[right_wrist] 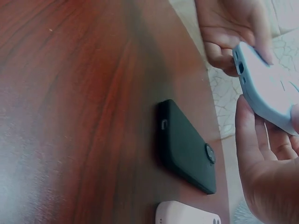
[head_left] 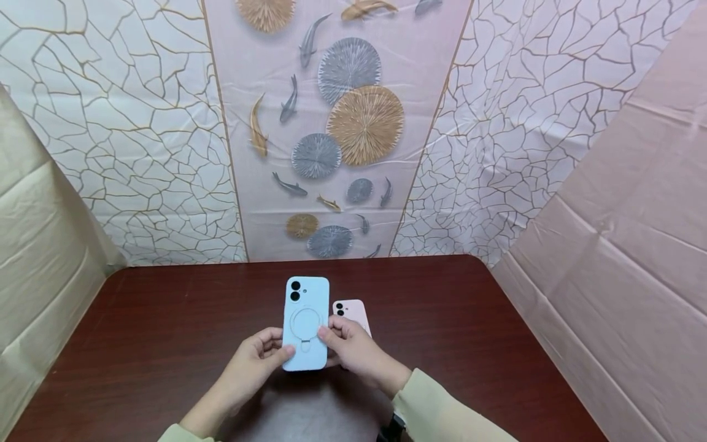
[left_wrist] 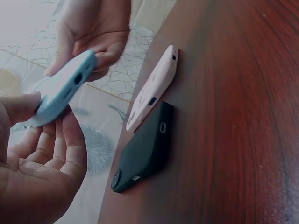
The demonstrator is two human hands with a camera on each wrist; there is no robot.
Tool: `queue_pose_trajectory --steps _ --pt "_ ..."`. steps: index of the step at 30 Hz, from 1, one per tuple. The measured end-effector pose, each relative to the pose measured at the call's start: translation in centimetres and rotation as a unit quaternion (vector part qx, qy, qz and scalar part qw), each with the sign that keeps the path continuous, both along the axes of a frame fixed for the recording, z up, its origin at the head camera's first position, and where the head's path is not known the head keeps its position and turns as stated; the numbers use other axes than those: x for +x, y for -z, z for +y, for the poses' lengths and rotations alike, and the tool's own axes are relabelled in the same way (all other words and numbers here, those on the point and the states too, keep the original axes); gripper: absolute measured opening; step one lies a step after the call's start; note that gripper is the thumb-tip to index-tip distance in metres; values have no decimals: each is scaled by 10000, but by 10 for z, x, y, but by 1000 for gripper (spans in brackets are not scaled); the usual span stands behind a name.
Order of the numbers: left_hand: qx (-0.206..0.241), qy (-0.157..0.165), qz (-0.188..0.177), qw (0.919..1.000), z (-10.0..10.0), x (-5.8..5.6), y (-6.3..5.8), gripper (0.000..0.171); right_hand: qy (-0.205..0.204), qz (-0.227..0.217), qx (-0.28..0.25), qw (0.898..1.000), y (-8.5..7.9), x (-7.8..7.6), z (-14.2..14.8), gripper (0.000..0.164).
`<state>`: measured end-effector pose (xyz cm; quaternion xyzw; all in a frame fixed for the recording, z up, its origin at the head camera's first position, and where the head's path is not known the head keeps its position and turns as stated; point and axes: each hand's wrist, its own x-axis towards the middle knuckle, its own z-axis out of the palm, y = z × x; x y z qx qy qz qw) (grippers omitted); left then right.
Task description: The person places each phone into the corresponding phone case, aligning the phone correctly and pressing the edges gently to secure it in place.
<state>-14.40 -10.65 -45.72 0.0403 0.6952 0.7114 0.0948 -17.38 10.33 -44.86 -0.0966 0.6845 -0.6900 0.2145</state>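
A light blue phone case point(head_left: 306, 325) with a ring on its back and a camera cutout at the top left is held up above the table. My left hand point(head_left: 248, 368) pinches its lower left edge, thumb on the back face. On the opposite edge, my right hand point(head_left: 356, 350) grips it with the thumb near the ring. The bottom end, with its port opening, faces the wrist cameras; whether a phone is inside, I cannot tell. Beyond the right hand lies a pink phone case point(head_left: 350, 311), partly covered. A black phone case point(left_wrist: 142, 147) lies beside the pink one, hidden in the head view.
The dark red-brown wooden table point(head_left: 469, 344) has rounded far corners. A patterned cloth backdrop point(head_left: 353, 123) rises behind it, and plain pale cloth walls point(head_left: 624, 245) flank both sides. A dark wrist strap point(head_left: 393, 428) shows at the right sleeve.
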Motion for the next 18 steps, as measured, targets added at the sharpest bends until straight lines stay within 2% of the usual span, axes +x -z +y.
queue_pose_trajectory --steps 6,13,18 --pt "76 311 138 9994 0 2 3 36 234 2 -8 9997 -4 -4 5 28" --pt "-28 709 523 9961 -3 2 5 31 173 -411 -127 9989 -6 -1 6 29" --pt "6 811 481 9955 -4 3 7 31 87 -372 -24 9993 -5 -2 7 29"
